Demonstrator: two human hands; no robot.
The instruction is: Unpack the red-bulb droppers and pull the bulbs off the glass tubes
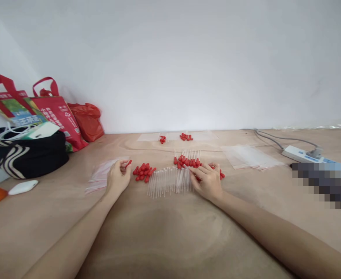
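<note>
My left hand is closed, pinching a red rubber dropper bulb between thumb and fingertips. Just right of it lies a pile of loose red bulbs. A row of clear glass dropper tubes stretches side by side across the middle of the table. Over the right end of that row, my right hand has its fingers closed on the upper end of a glass tube; the grip is partly hidden. Behind its fingertips are droppers with red bulbs fitted, tubes pointing away. More red bulbs show beyond the hand.
Clear plastic bags lie at the right, and others beside my left wrist. Farther back are more bulbs on plastic. A power strip is at right; a black pouch and red bags stand at left.
</note>
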